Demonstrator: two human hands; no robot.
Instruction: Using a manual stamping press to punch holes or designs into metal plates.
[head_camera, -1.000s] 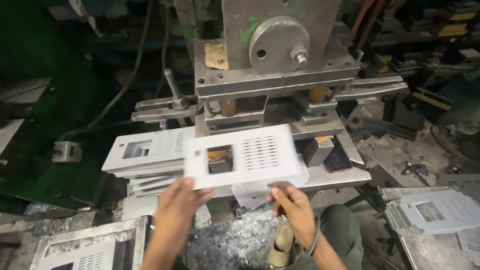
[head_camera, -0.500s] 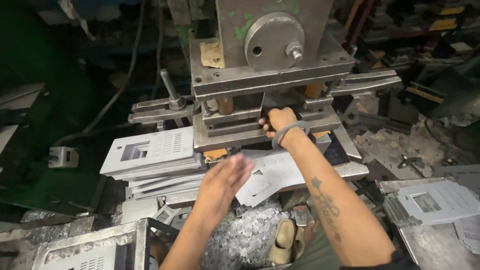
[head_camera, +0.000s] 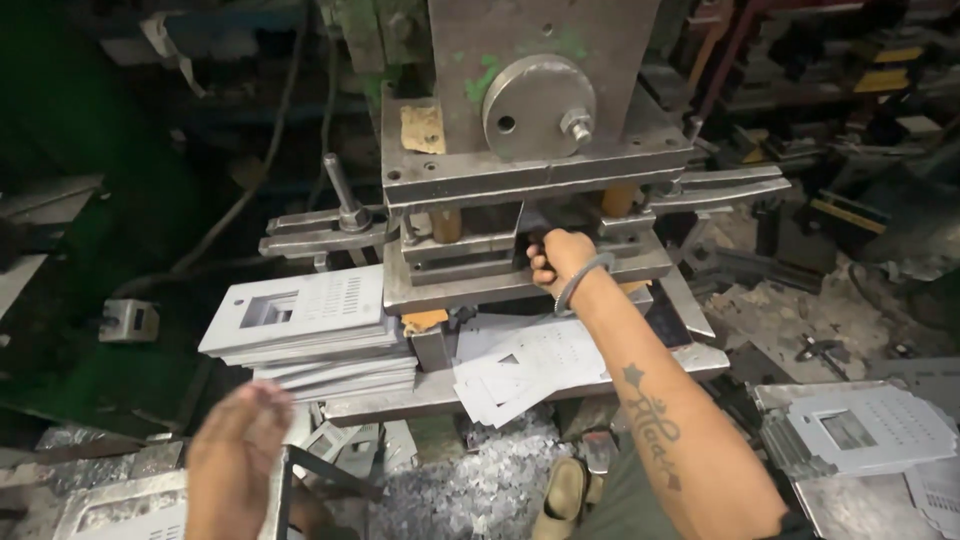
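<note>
My right hand (head_camera: 560, 258) reaches into the gap between the upper and lower blocks of a grey metal punch press (head_camera: 530, 150). Its fingers are curled at the opening, and what they touch is hidden. A metal bangle sits on that wrist. My left hand (head_camera: 235, 455) hangs blurred at the lower left, fingers apart, holding nothing. Loose white perforated metal plates (head_camera: 530, 365) lie on the press bed below my right forearm. A neat stack of similar plates (head_camera: 310, 320) rests left of the die.
More punched plates lie on a surface at the right (head_camera: 860, 430) and at the lower left (head_camera: 120, 505). Metal scrap chips (head_camera: 470, 490) cover the floor under the bed beside a sandalled foot (head_camera: 562, 495). A lever bolt (head_camera: 340, 190) sticks up left of the press.
Both hands held a perforated plate before the press. The right hand then went up into the die gap and stays there. The left hand let go and dropped to the lower left.
</note>
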